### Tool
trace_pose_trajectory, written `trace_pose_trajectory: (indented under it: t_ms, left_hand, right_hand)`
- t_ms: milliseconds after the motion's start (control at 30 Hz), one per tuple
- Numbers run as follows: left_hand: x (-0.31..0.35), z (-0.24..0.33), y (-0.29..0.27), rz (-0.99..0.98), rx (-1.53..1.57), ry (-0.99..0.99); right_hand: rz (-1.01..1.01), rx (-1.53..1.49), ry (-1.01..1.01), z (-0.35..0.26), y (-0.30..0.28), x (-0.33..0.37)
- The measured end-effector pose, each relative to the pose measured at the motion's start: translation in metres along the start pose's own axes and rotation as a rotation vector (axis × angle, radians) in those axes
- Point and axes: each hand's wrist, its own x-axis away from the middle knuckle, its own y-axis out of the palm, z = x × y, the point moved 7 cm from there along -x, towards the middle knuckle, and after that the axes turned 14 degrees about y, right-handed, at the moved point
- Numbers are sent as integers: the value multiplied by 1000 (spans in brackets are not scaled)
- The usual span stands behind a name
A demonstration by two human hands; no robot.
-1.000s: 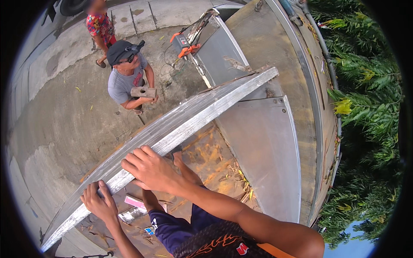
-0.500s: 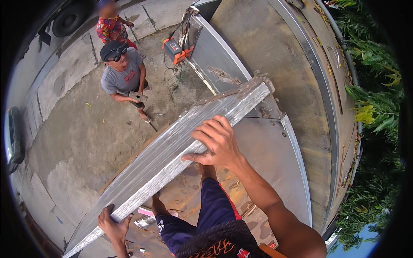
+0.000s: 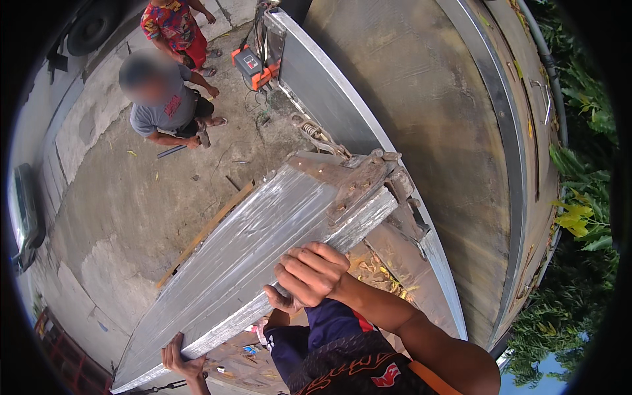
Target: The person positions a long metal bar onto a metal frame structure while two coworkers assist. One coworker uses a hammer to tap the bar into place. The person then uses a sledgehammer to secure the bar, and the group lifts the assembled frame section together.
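Note:
A long silver-grey metal panel (image 3: 230, 250), like a truck-bed gate, runs slantwise from lower left to the middle, its broad face tilted up into view. My right hand (image 3: 308, 273) is closed over its near edge, fingers on the broad face and thumb against the edge. Further down the same edge, my left hand (image 3: 184, 359) grips with its fingers over the top. A rusty hinge or latch fitting (image 3: 362, 184) sits at the panel's upper right end, close to the corner of a second metal side panel (image 3: 434, 257).
A person in a grey shirt (image 3: 164, 112) stands on the concrete beyond the panel with a hammer-like tool (image 3: 203, 137). Another person in a red patterned shirt (image 3: 172, 26) is behind. An orange-and-grey machine (image 3: 253, 69) with cables stands near the far side panel (image 3: 336, 85).
The panel has tilted so more of its broad face shows, and its fitting end sits nearer. My right hand appears lower and further left. The grey-shirted person has turned and now holds the tool lower.

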Motion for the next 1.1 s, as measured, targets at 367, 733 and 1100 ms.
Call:
trace_pose_trajectory:
  t_ms: [367,733,1100]
  left_hand:
    - [4,3,-2,-7,-19,-76]
    - [-21,-17,-6,7,-5,-70]
    - [-27,-14,-7,21,-34,-41]
  right_hand:
    - [-7,-98,80,2,2,5]
    - [-15,-102,72,1,18,-25]
    - [-31,-99,103,3,18,-27]
